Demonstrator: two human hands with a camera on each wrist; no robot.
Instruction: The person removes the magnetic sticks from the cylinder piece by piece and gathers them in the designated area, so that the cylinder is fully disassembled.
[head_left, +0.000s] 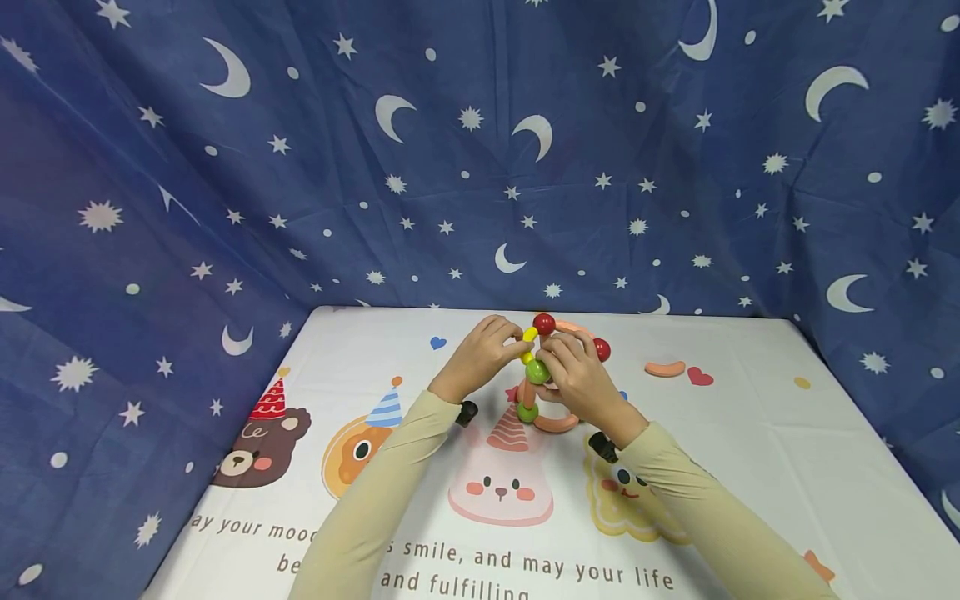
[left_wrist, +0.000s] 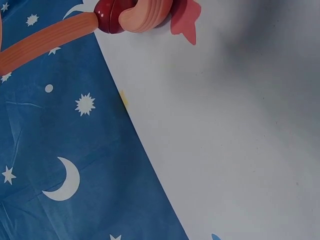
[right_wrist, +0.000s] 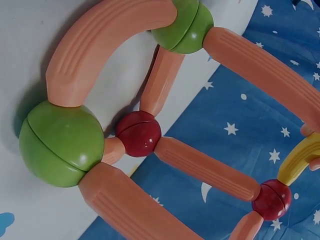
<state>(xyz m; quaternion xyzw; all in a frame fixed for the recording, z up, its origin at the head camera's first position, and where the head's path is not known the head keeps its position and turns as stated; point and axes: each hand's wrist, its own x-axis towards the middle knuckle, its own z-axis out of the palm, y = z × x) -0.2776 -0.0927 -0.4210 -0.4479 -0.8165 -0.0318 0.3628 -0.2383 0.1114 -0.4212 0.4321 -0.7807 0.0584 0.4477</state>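
Note:
A frame of orange rods and balls from a magnetic building set stands on the table, with green balls (right_wrist: 62, 145) at near corners and red balls (right_wrist: 139, 134) at others. At its upper left a curved yellow rod (head_left: 530, 334) spans between a red ball (head_left: 544, 323) and a green ball (head_left: 537, 372). My left hand (head_left: 480, 357) pinches the yellow rod between fingertips and thumb. My right hand (head_left: 588, 382) holds the upper green ball, fingers over it and thumb below. In the left wrist view only a straight orange rod (left_wrist: 50, 42), a red ball and a curved rod show.
A loose curved orange rod (head_left: 665, 368) lies right of the frame. The white tablecloth (head_left: 750, 467) has printed animals and lettering. A blue curtain (head_left: 480, 150) with moons and stars hangs behind the table and along its sides.

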